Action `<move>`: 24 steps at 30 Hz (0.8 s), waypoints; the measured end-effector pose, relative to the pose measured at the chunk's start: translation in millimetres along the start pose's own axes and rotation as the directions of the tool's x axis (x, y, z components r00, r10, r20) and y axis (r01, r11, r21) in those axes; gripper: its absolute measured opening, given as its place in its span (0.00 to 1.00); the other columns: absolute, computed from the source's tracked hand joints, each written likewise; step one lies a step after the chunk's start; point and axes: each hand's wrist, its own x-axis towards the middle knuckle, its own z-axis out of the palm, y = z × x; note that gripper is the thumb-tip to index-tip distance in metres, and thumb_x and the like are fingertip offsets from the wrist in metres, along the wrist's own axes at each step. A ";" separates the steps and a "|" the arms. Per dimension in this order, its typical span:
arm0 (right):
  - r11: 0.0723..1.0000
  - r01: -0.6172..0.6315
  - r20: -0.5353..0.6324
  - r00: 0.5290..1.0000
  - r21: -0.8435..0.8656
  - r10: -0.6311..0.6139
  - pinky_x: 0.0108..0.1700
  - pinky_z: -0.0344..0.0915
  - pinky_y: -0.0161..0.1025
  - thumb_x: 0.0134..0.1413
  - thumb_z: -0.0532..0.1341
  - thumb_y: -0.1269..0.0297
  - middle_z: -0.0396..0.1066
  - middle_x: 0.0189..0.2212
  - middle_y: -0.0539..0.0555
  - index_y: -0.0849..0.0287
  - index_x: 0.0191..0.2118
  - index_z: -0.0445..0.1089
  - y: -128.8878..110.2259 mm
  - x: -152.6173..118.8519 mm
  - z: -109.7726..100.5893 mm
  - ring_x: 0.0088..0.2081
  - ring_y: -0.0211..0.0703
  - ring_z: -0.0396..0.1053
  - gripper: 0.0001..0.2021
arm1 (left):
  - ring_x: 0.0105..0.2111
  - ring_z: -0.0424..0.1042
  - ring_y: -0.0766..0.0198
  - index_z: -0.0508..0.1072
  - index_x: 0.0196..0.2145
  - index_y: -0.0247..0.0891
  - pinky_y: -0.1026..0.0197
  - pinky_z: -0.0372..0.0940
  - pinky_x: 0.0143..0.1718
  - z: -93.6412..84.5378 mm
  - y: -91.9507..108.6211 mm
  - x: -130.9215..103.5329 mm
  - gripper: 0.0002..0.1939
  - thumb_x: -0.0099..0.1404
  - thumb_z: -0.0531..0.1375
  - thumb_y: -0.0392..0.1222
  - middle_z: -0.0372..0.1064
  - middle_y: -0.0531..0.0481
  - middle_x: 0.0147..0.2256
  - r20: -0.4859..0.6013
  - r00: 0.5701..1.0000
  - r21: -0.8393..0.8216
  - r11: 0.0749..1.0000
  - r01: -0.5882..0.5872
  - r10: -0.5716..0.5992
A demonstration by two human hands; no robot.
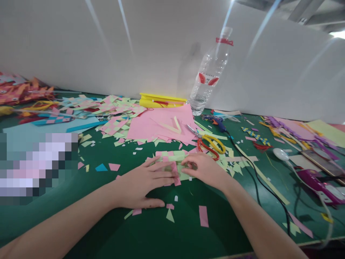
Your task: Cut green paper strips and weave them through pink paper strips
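My left hand (147,176) lies flat with its fingers stretched over a small piece of woven pink and light-green paper (163,154), pressing it on the table. At the right edge of that piece, my right hand (203,167) has its fingers curled together on a light-green paper strip (178,157); the fingertips partly hide the strip. Just beyond my right hand lie scissors (212,142) with yellow and red handles, blades pointing away to the left. A pink paper sheet (145,124) sits behind the woven piece.
Paper scraps (203,216) litter the green table (129,237). A clear bottle (208,79) leans against the pale partition (121,46). A glue gun (219,122) trails a black cord toward the front right. Woven paper pieces (115,126) are heaped back left; a magenta device (318,185) stands right.
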 end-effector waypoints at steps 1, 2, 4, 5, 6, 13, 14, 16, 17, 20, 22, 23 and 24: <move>1.000 -0.006 0.000 1.000 0.000 0.006 0.30 0.56 0.34 0.52 0.61 0.62 0.68 0.24 0.49 0.59 0.34 0.72 0.1 0.2 0.1 0.27 0.36 0.63 0.07 | 0.64 0.40 0.54 0.55 0.61 0.46 0.45 0.26 0.62 0.2 -0.2 -0.3 0.29 0.65 0.52 0.55 0.54 0.52 0.60 0.001 1.000 -0.003 1.000 0.002 -0.002; 1.000 -0.012 0.001 1.000 0.000 0.012 0.30 0.56 0.34 0.52 0.61 0.62 0.68 0.24 0.49 0.59 0.34 0.72 0.1 0.4 0.2 0.27 0.36 0.63 0.07 | 0.64 0.40 0.54 0.55 0.61 0.46 0.45 0.26 0.62 0.2 -0.2 -0.4 0.29 0.65 0.52 0.55 0.54 0.52 0.60 0.004 1.000 -0.003 1.000 0.004 -0.004; 1.000 -0.024 0.002 1.000 -0.007 0.024 0.30 0.56 0.34 0.53 0.60 0.62 0.68 0.25 0.49 0.59 0.34 0.72 0.2 0.7 -0.1 0.27 0.36 0.63 0.07 | 0.64 0.40 0.54 0.54 0.61 0.45 0.45 0.25 0.62 -0.4 0.0 -0.5 0.29 0.65 0.51 0.55 0.53 0.52 0.61 0.013 1.000 0.002 1.000 0.003 -0.003; 1.000 -0.028 0.003 1.000 -0.013 0.028 0.29 0.56 0.34 0.53 0.60 0.62 0.68 0.25 0.50 0.60 0.34 0.72 0.2 0.8 -0.3 0.27 0.36 0.63 0.08 | 0.64 0.40 0.55 0.54 0.61 0.45 0.46 0.25 0.62 -0.8 0.2 -0.4 0.29 0.66 0.51 0.55 0.52 0.52 0.61 0.017 1.000 0.005 1.000 0.002 -0.002; 0.999 -0.032 0.002 0.999 -0.019 0.032 0.29 0.56 0.35 0.53 0.60 0.62 0.68 0.25 0.50 0.60 0.34 0.72 0.3 0.8 -0.7 0.27 0.36 0.63 0.08 | 0.64 0.40 0.55 0.54 0.61 0.46 0.46 0.25 0.62 -1.2 0.2 -0.3 0.29 0.66 0.51 0.55 0.52 0.52 0.61 0.020 1.000 0.008 1.000 0.002 -0.003; 0.998 -0.053 -0.001 0.999 -0.041 0.053 0.29 0.56 0.35 0.53 0.59 0.64 0.68 0.24 0.49 0.60 0.34 0.72 0.3 0.8 -3.1 0.26 0.37 0.63 0.07 | 0.64 0.40 0.55 0.54 0.61 0.47 0.47 0.26 0.63 -0.3 -1.2 0.5 0.29 0.65 0.52 0.55 0.54 0.53 0.61 0.002 1.000 -0.010 1.000 -0.004 0.004; 0.997 -0.060 0.000 0.998 -0.041 0.060 0.29 0.56 0.35 0.53 0.60 0.64 0.68 0.24 0.49 0.60 0.34 0.72 0.1 1.0 -3.1 0.26 0.36 0.63 0.06 | 0.64 0.41 0.55 0.54 0.61 0.47 0.47 0.27 0.63 -0.2 -1.0 0.7 0.29 0.65 0.52 0.54 0.54 0.53 0.60 -0.004 1.000 -0.016 1.000 -0.006 0.005; 0.997 -0.062 -0.008 0.998 -0.045 0.062 0.29 0.57 0.35 0.53 0.60 0.65 0.68 0.24 0.49 0.60 0.33 0.72 0.1 1.1 -3.0 0.26 0.37 0.63 0.06 | 0.63 0.42 0.55 0.53 0.61 0.48 0.46 0.28 0.63 -0.6 -0.1 1.0 0.29 0.65 0.53 0.54 0.54 0.53 0.60 -0.017 1.000 -0.024 1.000 -0.012 0.011; 0.997 -0.059 -0.020 0.998 -0.044 0.058 0.30 0.57 0.35 0.52 0.60 0.65 0.68 0.24 0.49 0.60 0.33 0.72 0.3 1.0 -3.2 0.26 0.37 0.64 0.05 | 0.63 0.43 0.55 0.52 0.62 0.48 0.45 0.28 0.63 -1.4 0.5 0.8 0.30 0.64 0.53 0.54 0.54 0.53 0.61 -0.027 1.000 -0.025 1.000 -0.013 0.012; 0.999 -0.049 -0.122 0.991 -0.014 0.047 0.31 0.59 0.35 0.53 0.60 0.61 0.69 0.24 0.49 0.58 0.33 0.72 2.0 -0.2 -5.2 0.27 0.37 0.64 0.07 | 0.63 0.44 0.56 0.48 0.63 0.48 0.46 0.31 0.63 -6.0 0.0 -2.8 0.29 0.67 0.51 0.51 0.51 0.52 0.62 -0.087 0.996 -0.007 0.999 0.035 -0.036; 0.999 -0.046 -0.220 0.974 0.006 0.046 0.31 0.60 0.36 0.54 0.59 0.58 0.70 0.26 0.50 0.57 0.35 0.72 3.4 -1.8 -7.7 0.27 0.38 0.65 0.10 | 0.62 0.46 0.58 0.49 0.62 0.50 0.47 0.36 0.63 -9.8 -4.4 -8.2 0.25 0.69 0.48 0.47 0.51 0.53 0.62 -0.170 0.979 0.003 0.993 0.115 -0.113; 0.999 -0.041 -0.263 0.964 0.008 0.042 0.32 0.62 0.36 0.55 0.58 0.57 0.71 0.28 0.51 0.57 0.36 0.72 3.9 -2.7 -8.8 0.28 0.39 0.66 0.11 | 0.62 0.48 0.58 0.50 0.61 0.50 0.48 0.41 0.62 -11.5 -8.1 -11.6 0.24 0.70 0.48 0.46 0.52 0.53 0.61 -0.206 0.966 0.001 0.987 0.160 -0.157; 0.999 -0.033 -0.295 0.955 0.005 0.033 0.34 0.63 0.37 0.55 0.58 0.56 0.72 0.31 0.52 0.57 0.38 0.71 4.2 -3.5 -9.5 0.30 0.40 0.67 0.11 | 0.61 0.51 0.56 0.51 0.61 0.50 0.47 0.44 0.61 -12.9 -12.5 -15.1 0.24 0.69 0.49 0.48 0.55 0.51 0.60 -0.259 0.946 0.000 0.979 0.202 -0.195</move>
